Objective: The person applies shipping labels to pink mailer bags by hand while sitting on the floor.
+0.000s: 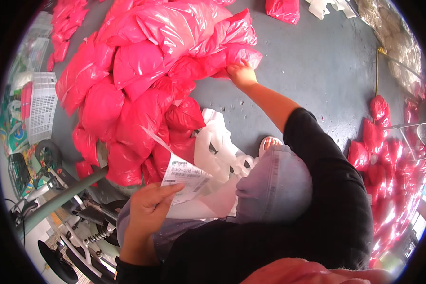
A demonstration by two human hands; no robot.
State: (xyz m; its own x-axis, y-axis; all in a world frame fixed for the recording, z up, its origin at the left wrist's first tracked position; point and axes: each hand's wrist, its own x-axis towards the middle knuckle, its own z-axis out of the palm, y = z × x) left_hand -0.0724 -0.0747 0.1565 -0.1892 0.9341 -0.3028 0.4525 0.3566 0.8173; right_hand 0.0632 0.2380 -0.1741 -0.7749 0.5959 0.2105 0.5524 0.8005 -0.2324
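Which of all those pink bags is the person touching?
The pink plastic bag jutting farthest from the right edge of the big pile. It alone has the right hand on it; no hand touches the others.

A grey floor [307, 61] is spread toward the far side, scattered with small marks and evenly lit. At the near left, 1 green pole [66, 198] is slanted across a wheeled vehicle [92, 216]. On the right, thin metal bars [407, 125] are seen, and the near edge is brightly lit.
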